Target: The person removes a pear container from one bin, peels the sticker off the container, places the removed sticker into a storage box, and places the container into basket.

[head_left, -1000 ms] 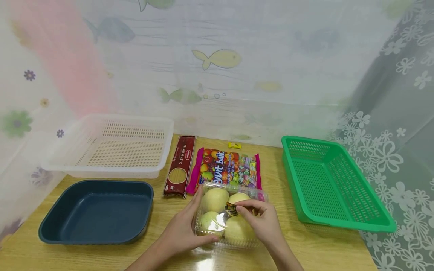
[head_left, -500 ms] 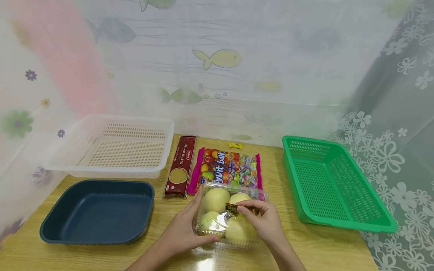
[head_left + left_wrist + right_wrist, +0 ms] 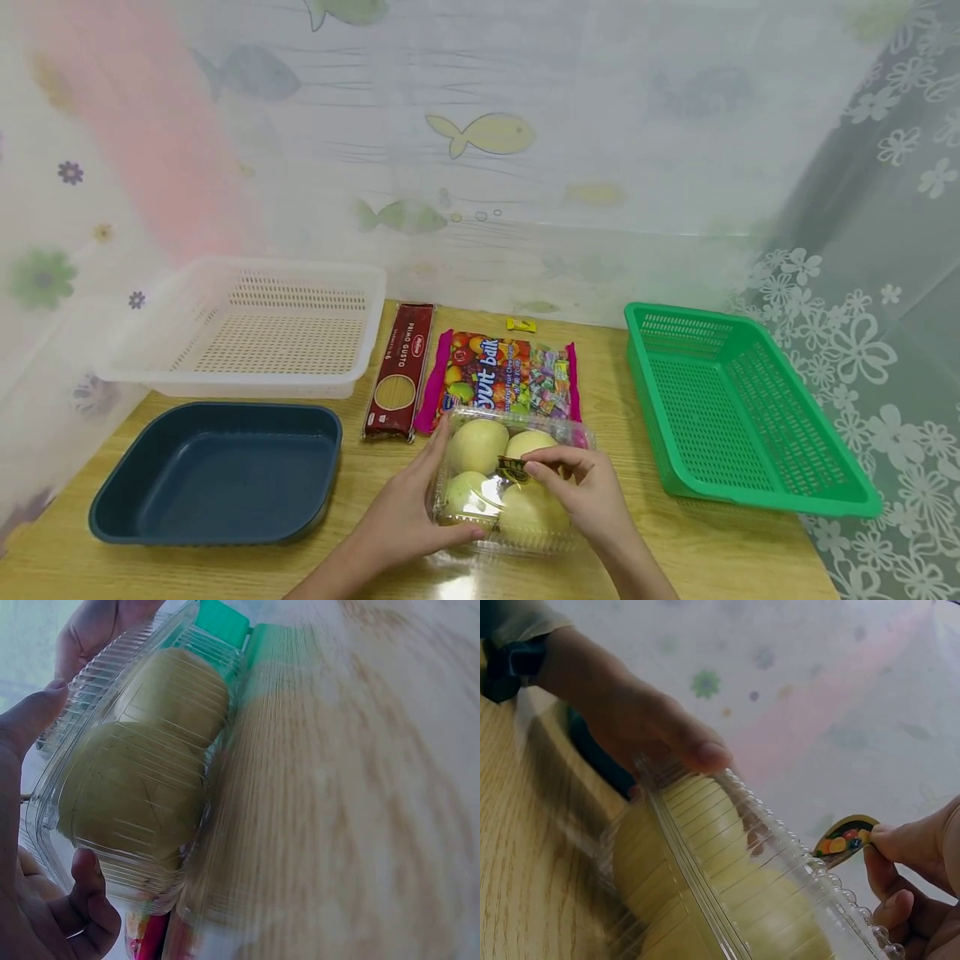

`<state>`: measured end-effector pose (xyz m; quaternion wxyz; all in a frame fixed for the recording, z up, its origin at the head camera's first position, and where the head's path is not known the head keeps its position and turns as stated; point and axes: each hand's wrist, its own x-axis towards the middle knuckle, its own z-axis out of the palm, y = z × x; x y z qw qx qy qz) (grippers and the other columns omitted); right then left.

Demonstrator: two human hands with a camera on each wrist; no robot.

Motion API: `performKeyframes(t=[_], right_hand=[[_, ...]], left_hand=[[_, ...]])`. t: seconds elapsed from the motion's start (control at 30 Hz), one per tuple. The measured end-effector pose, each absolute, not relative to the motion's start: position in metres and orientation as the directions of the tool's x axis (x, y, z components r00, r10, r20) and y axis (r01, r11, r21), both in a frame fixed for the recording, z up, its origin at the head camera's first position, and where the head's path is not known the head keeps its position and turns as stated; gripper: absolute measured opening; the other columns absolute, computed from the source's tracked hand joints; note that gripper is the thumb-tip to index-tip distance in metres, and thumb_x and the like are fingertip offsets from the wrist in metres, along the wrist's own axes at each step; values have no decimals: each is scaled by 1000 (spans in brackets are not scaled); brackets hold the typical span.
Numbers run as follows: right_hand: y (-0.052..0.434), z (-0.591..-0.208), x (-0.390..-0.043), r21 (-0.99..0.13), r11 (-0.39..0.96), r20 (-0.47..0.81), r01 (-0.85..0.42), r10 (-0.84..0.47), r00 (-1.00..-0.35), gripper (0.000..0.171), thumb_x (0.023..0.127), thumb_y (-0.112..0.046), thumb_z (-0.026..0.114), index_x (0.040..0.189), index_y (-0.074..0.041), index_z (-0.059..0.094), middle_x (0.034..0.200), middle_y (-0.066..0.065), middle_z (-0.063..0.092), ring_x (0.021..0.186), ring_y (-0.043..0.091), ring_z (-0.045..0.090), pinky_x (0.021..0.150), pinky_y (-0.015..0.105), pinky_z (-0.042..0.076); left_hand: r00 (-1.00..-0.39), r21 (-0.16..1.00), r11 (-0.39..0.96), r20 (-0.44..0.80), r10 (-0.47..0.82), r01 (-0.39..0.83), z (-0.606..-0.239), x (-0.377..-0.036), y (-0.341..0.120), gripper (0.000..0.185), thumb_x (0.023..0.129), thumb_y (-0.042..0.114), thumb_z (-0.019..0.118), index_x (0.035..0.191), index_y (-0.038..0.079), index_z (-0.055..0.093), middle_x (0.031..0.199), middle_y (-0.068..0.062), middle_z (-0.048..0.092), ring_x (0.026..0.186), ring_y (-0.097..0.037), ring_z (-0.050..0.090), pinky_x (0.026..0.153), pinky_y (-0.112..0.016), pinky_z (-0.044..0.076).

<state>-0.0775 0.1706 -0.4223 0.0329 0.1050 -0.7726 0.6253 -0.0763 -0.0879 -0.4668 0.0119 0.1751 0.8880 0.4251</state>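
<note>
A clear plastic clamshell box (image 3: 517, 542) holding several pale yellow-green round fruits (image 3: 478, 446) stands on the table near its front. My left hand (image 3: 405, 500) grips the box's left side, thumb along the front edge and fingers at the far side. In the left wrist view, the fruits (image 3: 135, 780) show through the ribbed wall. Above the lid, my right hand (image 3: 588, 492) pinches a dark label (image 3: 512, 468) between thumb and forefinger. The right wrist view shows the label (image 3: 847, 838) with printed fruit, bent up from the lid, its lower edge right at the plastic.
Behind the box lie a fruit-candy bag (image 3: 498, 375), a red spaghetti pack (image 3: 401, 367) and a small yellow wrapped candy (image 3: 521, 324). To the left stand a white basket (image 3: 360, 333) and a dark blue basin (image 3: 225, 537); on the right, a green basket (image 3: 765, 500).
The label is tilted up more from the lid in my right hand's pinch. My left hand and the box stay in place; the whole view shifts slightly.
</note>
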Motion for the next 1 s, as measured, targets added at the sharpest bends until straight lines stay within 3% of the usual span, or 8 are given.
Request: performKeyframes(t=[0.13,0.37,0.63,0.9,0.93,1.0], right_hand=[[173,-422,-78,-962,179,181,-206,-147,-972,11,93,-3,78,101,4,81,89,-8,78,74,8,56,68,22,46],[179,-421,-79,-976,-60,217,-210,-160,-963,16,98,7,68,106,2,81,98,-8,78,86,6,68,77,22,58],[176,-419,-79,-976,6,216,-218,-111,-970,17,97,4,71,109,15,74,97,-5,77,84,9,68,73,23,58],[178,-416,-80,-985,16,169,-173,-129,-977,25,99,1,70,118,17,70,104,-6,75,89,8,66,75,23,58],[178,-416,-80,-985,17,169,-173,-135,-976,25,99,1,70,119,16,70,105,-6,75,90,8,66,76,23,57],[179,-415,-81,-983,18,180,-185,-152,-972,26,99,2,70,121,16,69,107,-7,75,92,7,66,77,23,57]], left_hand=[[-939,755,585,123,320,298,-466,-77,-88,139,68,74,89,170,43,-1,174,-1,19,150,-44,42,110,-66,46],[-940,753,586,126,317,299,-467,-77,-88,138,69,73,90,170,43,0,173,-5,23,148,-46,44,109,-67,46],[-941,758,581,128,315,298,-465,-77,-89,139,68,69,92,170,46,0,172,-2,24,147,-45,46,108,-67,48],[-929,736,594,134,345,326,-459,-78,-92,141,68,72,91,170,42,-1,175,-1,19,148,-44,44,112,-64,45],[-930,732,599,131,343,324,-458,-78,-93,141,67,73,90,170,41,0,175,0,19,148,-43,46,112,-62,46],[-935,736,604,110,338,305,-455,-78,-94,140,67,73,90,170,42,1,175,0,19,127,-40,65,107,-55,53]])
